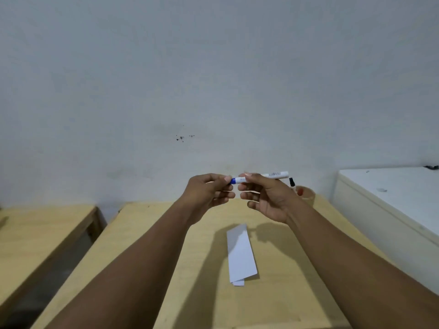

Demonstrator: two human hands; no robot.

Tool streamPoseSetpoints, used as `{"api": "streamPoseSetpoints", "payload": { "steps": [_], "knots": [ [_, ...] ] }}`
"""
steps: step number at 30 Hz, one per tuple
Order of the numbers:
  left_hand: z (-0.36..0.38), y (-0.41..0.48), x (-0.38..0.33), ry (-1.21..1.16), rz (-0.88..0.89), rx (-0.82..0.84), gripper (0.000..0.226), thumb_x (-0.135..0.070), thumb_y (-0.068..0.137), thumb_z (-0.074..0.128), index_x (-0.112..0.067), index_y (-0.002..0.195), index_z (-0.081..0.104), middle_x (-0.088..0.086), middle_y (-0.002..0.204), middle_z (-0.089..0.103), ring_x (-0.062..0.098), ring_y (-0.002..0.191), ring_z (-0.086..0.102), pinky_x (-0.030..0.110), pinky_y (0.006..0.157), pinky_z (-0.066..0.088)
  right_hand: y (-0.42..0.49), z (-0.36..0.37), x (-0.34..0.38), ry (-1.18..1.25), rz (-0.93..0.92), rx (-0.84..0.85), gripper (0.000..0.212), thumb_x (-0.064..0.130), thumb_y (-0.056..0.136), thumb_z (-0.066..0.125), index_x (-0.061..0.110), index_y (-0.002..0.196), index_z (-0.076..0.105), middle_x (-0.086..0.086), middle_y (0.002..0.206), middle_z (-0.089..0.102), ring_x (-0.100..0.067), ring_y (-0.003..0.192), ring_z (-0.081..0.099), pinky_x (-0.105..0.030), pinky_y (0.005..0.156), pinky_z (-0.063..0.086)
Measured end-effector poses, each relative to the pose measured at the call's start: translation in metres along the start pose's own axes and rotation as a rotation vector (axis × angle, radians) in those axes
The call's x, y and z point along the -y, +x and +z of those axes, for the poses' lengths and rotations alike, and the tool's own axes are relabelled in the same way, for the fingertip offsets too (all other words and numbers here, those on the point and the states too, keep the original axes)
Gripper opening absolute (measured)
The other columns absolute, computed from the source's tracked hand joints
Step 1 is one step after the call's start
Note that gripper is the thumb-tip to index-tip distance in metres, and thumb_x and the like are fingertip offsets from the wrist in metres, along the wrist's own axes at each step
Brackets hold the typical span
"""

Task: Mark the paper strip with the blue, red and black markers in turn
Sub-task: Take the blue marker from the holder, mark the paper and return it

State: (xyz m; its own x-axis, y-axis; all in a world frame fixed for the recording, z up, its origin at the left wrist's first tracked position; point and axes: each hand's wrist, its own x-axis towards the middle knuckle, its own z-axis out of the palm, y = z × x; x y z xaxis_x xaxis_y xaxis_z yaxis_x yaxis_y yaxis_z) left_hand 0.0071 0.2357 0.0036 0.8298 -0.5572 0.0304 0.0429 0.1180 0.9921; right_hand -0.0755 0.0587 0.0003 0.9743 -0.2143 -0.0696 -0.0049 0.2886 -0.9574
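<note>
I hold the blue marker (pixel 273 175) level in the air above the wooden table (pixel 194 293). My right hand (pixel 263 198) grips its white barrel. The fingertips of my left hand (pixel 209 192) pinch its blue cap (pixel 233 180) at the left end. The white paper strip (pixel 240 254) lies flat on the table below my hands, its near end folded under. Behind my right hand stands a wooden cup (pixel 306 194) with the black marker (pixel 291 182) sticking up and the red marker (pixel 300 192) partly hidden.
A second wooden table (pixel 35 236) stands to the left across a gap. A white cabinet (pixel 389 205) flanks the table on the right. A pale wall (pixel 213 79) rises right behind the table.
</note>
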Motion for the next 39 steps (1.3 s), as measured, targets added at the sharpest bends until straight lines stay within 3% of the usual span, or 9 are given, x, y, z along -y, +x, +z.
{"api": "streamPoseSetpoints", "payload": {
  "steps": [5,8,12,17,23,26,32,36,39],
  "knots": [
    [-0.026,-0.003,0.015,0.013,0.003,-0.014,0.026,-0.019,0.088,0.077,0.002,0.101,0.074,0.012,0.083,0.072,0.023,0.076,0.074,0.029,0.073,0.059,0.015,0.019,-0.02,0.003,0.006,0.011,0.012,0.024,0.093,0.069,0.012,0.093,0.073,-0.004,0.075,0.071,-0.015,0.06,0.067,-0.026,0.059,0.045],
    [-0.03,0.0,0.027,-0.043,-0.025,0.012,0.015,-0.017,0.09,0.074,-0.001,0.092,0.072,0.01,0.078,0.071,0.025,0.076,0.075,0.026,0.073,0.06,0.02,0.015,-0.025,-0.003,-0.003,0.056,0.01,0.017,0.094,0.067,0.008,0.094,0.071,-0.009,0.076,0.07,-0.017,0.064,0.069,-0.025,0.062,0.051],
    [-0.032,0.004,0.049,-0.195,-0.085,-0.007,0.02,-0.016,0.093,0.07,-0.002,0.081,0.066,0.008,0.07,0.067,0.027,0.077,0.077,0.023,0.069,0.061,0.02,-0.005,-0.027,-0.076,0.001,0.087,0.013,0.013,0.094,0.068,0.007,0.105,0.071,-0.011,0.083,0.074,-0.022,0.077,0.074,-0.028,0.072,0.054],
    [-0.046,0.002,0.078,-0.157,-0.178,-0.069,0.015,-0.019,0.093,0.071,-0.005,0.086,0.068,0.011,0.084,0.071,0.023,0.078,0.078,0.024,0.065,0.061,0.022,-0.033,-0.038,-0.117,-0.001,-0.035,0.01,0.013,0.096,0.064,0.007,0.101,0.071,-0.013,0.083,0.073,-0.028,0.077,0.075,-0.031,0.067,0.053],
    [-0.022,-0.005,0.102,-0.111,-0.308,0.177,0.014,-0.018,0.094,0.069,-0.005,0.097,0.071,0.021,0.108,0.077,0.031,0.098,0.078,0.028,0.072,0.061,0.043,-0.017,-0.073,-0.052,0.0,-0.178,0.003,0.012,0.092,0.065,0.01,0.091,0.067,-0.01,0.073,0.069,-0.024,0.065,0.072,-0.03,0.058,0.051],
    [-0.016,-0.006,0.111,-0.059,-0.361,0.239,0.011,-0.016,0.093,0.07,-0.006,0.092,0.072,0.028,0.115,0.074,0.035,0.111,0.073,0.037,0.09,0.059,0.051,-0.011,-0.093,-0.111,-0.009,-0.205,0.006,0.012,0.087,0.072,0.01,0.089,0.067,-0.009,0.07,0.067,-0.02,0.06,0.066,-0.028,0.052,0.049],
    [-0.021,-0.006,0.13,0.005,-0.373,0.256,0.007,-0.011,0.091,0.073,-0.006,0.086,0.073,0.03,0.114,0.074,0.035,0.115,0.071,0.039,0.105,0.052,0.056,-0.022,-0.125,-0.247,0.007,-0.221,0.007,0.011,0.088,0.07,0.004,0.087,0.068,-0.017,0.073,0.072,-0.027,0.062,0.069,-0.03,0.049,0.045],
    [-0.021,-0.008,0.136,0.006,-0.323,0.274,0.005,-0.006,0.086,0.077,-0.005,0.082,0.079,0.027,0.106,0.076,0.04,0.112,0.071,0.045,0.107,0.051,0.058,-0.022,-0.13,-0.309,-0.015,-0.188,0.008,0.009,0.089,0.067,0.002,0.088,0.069,-0.023,0.082,0.077,-0.026,0.066,0.071,-0.031,0.054,0.05],
    [-0.021,-0.01,0.137,0.111,-0.264,0.264,0.008,-0.014,0.083,0.081,-0.007,0.084,0.08,0.029,0.106,0.076,0.039,0.113,0.071,0.046,0.108,0.05,0.06,-0.017,-0.131,-0.406,-0.029,-0.194,0.013,0.014,0.087,0.07,0.0,0.087,0.07,-0.02,0.079,0.078,-0.023,0.063,0.072,-0.03,0.053,0.051]
  ]
}}
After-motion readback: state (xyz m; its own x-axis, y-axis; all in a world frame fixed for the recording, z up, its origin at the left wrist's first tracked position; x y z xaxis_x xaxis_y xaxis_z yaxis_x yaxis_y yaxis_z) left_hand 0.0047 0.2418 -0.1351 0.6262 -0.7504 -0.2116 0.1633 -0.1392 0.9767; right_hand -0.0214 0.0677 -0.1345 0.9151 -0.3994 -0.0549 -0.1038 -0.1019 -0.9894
